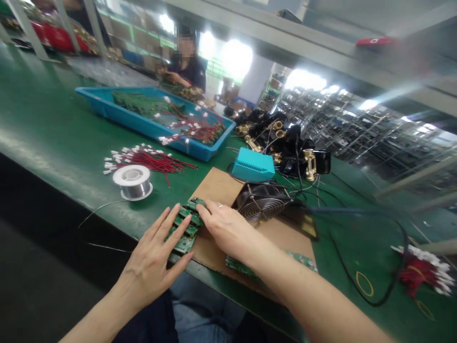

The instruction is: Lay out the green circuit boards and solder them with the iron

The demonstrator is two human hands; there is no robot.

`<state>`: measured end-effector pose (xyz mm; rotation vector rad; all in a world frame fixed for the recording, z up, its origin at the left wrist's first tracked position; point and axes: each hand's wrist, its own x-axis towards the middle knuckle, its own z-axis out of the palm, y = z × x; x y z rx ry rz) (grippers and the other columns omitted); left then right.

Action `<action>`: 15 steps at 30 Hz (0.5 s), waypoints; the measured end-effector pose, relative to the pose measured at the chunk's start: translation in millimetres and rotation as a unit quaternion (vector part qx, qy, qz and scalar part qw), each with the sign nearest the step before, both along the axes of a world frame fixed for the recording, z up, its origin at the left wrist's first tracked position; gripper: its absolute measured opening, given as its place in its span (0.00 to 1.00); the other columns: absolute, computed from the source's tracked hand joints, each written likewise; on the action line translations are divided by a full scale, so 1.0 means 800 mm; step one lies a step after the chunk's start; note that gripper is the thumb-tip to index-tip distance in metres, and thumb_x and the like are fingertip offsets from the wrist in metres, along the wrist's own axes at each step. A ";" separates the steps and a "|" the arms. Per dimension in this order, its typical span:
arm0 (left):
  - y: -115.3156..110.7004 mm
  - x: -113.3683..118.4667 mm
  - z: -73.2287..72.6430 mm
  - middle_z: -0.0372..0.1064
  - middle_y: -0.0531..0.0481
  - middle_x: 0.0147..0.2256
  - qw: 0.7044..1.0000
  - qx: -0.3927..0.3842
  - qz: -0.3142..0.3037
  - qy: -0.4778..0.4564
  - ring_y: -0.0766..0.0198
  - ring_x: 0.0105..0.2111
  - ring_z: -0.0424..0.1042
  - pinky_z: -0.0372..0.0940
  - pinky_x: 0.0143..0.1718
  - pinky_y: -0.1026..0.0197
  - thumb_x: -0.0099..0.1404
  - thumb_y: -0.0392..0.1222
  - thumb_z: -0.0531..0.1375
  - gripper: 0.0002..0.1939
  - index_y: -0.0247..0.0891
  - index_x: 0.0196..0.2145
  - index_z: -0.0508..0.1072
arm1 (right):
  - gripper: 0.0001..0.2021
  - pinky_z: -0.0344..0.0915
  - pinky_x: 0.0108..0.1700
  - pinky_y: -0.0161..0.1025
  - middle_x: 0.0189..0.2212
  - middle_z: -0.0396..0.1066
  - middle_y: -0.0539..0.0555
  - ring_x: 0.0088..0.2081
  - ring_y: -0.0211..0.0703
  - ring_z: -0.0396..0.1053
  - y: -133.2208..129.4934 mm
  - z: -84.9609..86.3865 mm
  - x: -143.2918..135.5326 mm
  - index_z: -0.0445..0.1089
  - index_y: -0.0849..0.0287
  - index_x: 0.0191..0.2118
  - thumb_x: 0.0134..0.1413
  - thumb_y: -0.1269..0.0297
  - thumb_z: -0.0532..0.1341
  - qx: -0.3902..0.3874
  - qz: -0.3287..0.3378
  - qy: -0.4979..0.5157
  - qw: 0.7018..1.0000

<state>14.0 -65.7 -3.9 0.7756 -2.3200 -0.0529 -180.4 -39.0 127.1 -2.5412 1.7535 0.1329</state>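
Observation:
A green circuit board panel (186, 240), made up of several sections, lies at the edge of a cardboard sheet (217, 185). My left hand (148, 259) rests over its left side with fingers stretched and spread, the thumb near the lower corner. At the upper right edge of the panel, my right hand (224, 226) has its fingers bent and closed on the board; the fingertips are partly hidden. Another green board (302, 259) lies on the cardboard, partly covered by my right forearm. Close by stands a black fan with a round wire guard (262, 209).
A white spool of solder wire (132, 178) stands left, beside red-black wires with white connectors (153, 159). Behind are a blue tray (157, 126) of boards and wires, a teal box (253, 164) and black-and-brass parts (282, 138). Wire bundles (421, 274) lie right. A person (185, 66) sits opposite.

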 end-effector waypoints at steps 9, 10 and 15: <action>0.056 -0.048 0.033 0.66 0.44 0.64 0.986 -0.044 -0.126 0.101 0.56 0.60 0.69 0.63 0.64 0.58 0.69 0.42 0.61 0.39 0.42 0.73 0.51 | 0.16 0.75 0.54 0.45 0.51 0.77 0.59 0.52 0.46 0.76 0.125 0.068 -0.092 0.69 0.61 0.57 0.68 0.71 0.55 -0.100 -0.142 -0.167 0.970; 0.062 -0.061 0.031 0.67 0.44 0.63 0.984 -0.052 -0.149 0.085 0.56 0.59 0.70 0.66 0.61 0.58 0.70 0.45 0.60 0.38 0.42 0.73 0.51 | 0.16 0.74 0.56 0.45 0.52 0.77 0.58 0.54 0.46 0.76 0.140 0.068 -0.100 0.69 0.59 0.58 0.67 0.70 0.57 -0.077 -0.167 -0.170 0.968; 0.069 -0.146 -0.020 0.71 0.41 0.60 0.972 -0.165 -0.163 0.031 0.53 0.54 0.75 0.71 0.52 0.56 0.71 0.55 0.58 0.32 0.45 0.69 0.61 | 0.34 0.73 0.61 0.47 0.64 0.68 0.59 0.65 0.51 0.68 0.213 0.007 -0.146 0.62 0.50 0.67 0.56 0.71 0.66 -0.072 -0.165 -0.058 0.982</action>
